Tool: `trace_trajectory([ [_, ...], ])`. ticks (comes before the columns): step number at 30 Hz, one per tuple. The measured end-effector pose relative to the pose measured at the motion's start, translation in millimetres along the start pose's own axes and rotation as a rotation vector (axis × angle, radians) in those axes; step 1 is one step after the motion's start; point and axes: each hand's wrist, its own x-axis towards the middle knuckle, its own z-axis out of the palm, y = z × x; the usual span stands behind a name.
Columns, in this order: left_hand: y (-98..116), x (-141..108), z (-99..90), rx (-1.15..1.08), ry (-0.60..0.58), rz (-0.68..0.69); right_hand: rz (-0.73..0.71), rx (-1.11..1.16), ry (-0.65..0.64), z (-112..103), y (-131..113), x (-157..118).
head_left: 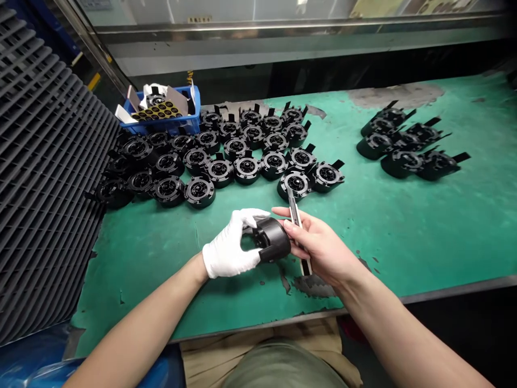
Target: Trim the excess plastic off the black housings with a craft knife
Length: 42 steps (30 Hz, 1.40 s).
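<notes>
My left hand (232, 245), in a white glove, is closed around a round black plastic housing (277, 240), tilted on its side above the green mat. In my bare right hand (317, 242) is a utility knife (297, 221) with a pale handle, its tip pointing away from me. The fingertips of that hand are at the right side of the housing; whether they press on it I cannot tell. Just beyond the knife tip, another black housing (297, 184) stands on the mat, at the near edge of a large group.
Several like housings (201, 189) stand in rows at left and centre, with a smaller cluster (404, 161) at the right. A blue bin (161, 125) holding scraps and a yellow-dotted sheet stands behind them. Grey ribbed trays (44, 178) are stacked along the left edge.
</notes>
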Motion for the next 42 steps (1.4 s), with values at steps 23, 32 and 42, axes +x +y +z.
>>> trace_trajectory([
  [23, -1.0, -2.8, -9.0, 0.239, -0.067, -0.119, -0.137, -0.370, -0.070, -9.0, 17.3, -8.7],
  [32, -7.1, -1.6, -9.6, 0.213, -0.018, -0.052, -0.140, -0.324, -0.087, -3.2, 21.4, -7.8],
  [42, 6.7, 1.9, -18.0, 0.179, 0.045, 0.059, -0.114, -0.154, -0.070, -5.0, 37.2, -14.7],
])
